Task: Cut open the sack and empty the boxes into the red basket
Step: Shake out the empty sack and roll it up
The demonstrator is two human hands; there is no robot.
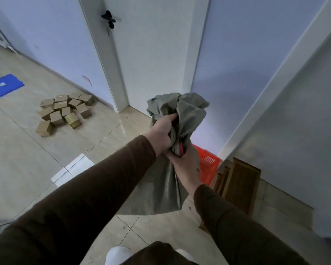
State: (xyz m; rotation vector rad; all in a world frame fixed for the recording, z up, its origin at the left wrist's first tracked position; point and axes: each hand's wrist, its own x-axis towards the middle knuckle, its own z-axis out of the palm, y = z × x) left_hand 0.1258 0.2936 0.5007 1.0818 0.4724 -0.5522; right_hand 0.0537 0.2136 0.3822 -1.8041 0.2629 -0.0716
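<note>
Both hands gripped the grey sack (166, 180) at its bunched neck, with the left hand (161, 133) closed above and the right hand (185, 163) closed below. The sack hung over the floor. The red basket (208, 165) stood at three o'clock of it, cardboard boxes (63, 113) lay at ten o'clock.

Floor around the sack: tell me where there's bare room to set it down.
Bare tile lies between the pile of boxes and the white sheet, and in front of the door. It is crowded on the right: the red basket and wooden boards fill the corner. Both the left hand and right hand grip the sack.
</note>
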